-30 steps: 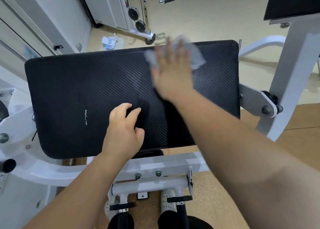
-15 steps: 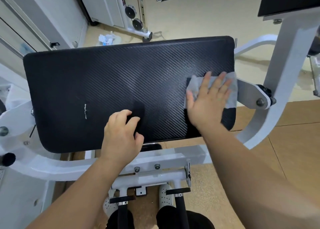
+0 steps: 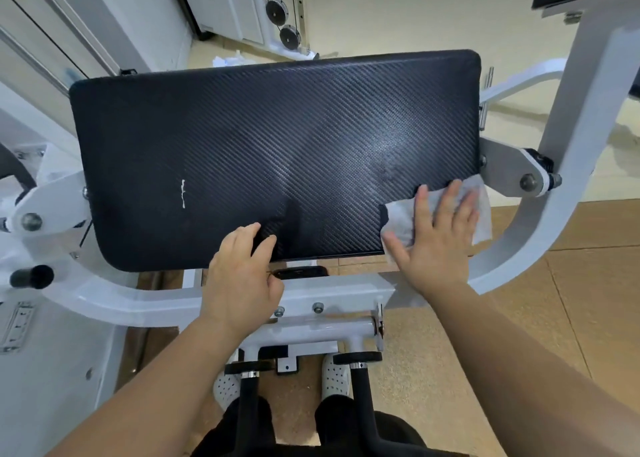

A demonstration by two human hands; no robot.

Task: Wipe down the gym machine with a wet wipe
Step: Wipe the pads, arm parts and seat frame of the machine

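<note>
Down at the near right corner of the black pad (image 3: 277, 138), the right grip (image 3: 436, 245) is flat with fingers spread, pressing the wet wipe (image 3: 400, 217) onto the surface, and a bit of wipe sticks out past the pad's right edge. Left grip (image 3: 242, 276) sits on the pad's near edge around the middle, fingers curled; can't tell if it's actually clutching anything. White frame (image 3: 138, 301) runs underneath.
</note>
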